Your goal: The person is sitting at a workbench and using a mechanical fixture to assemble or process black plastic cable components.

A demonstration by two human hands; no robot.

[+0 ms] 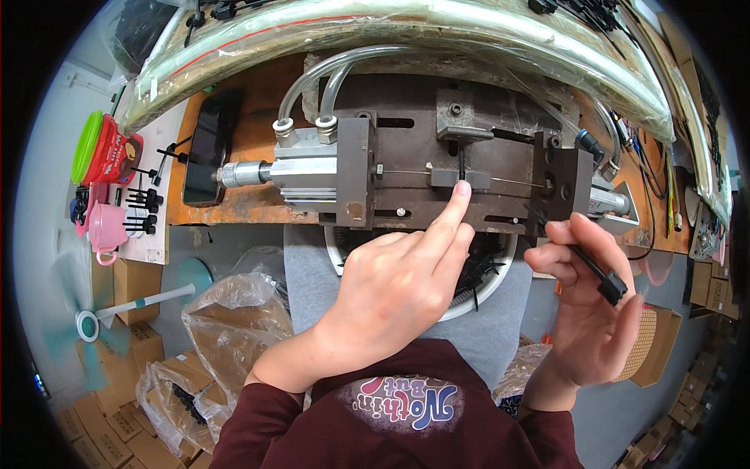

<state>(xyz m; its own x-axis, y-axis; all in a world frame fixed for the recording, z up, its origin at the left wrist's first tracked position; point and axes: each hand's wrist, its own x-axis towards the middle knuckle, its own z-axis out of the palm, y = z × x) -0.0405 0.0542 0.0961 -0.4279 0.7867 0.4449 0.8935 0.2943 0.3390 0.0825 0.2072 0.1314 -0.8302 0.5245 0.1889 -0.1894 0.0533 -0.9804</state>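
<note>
My left hand (406,281) reaches over the front of a dark metal fixture (406,148). Its index finger is stretched out, its tip at the lower end of a slim black rod (462,160) standing by a small grey block (445,179). The other fingers are partly bent, and the thumb is hidden. To the right, my right hand (586,320) holds a black knobbed rod (590,263) between its fingers, the ridged head toward the palm. Air cylinders flank the block: one on the left (307,176), another on the right (609,202).
A white basin (334,254) of black parts sits on my lap under the fixture. Clear hoses (312,74) arch behind. A phone (211,144) and pink cup (107,227) lie left. Plastic-wrapped padding (406,35) spans the back; a fan (88,326) stands lower left beside cardboard boxes (129,356).
</note>
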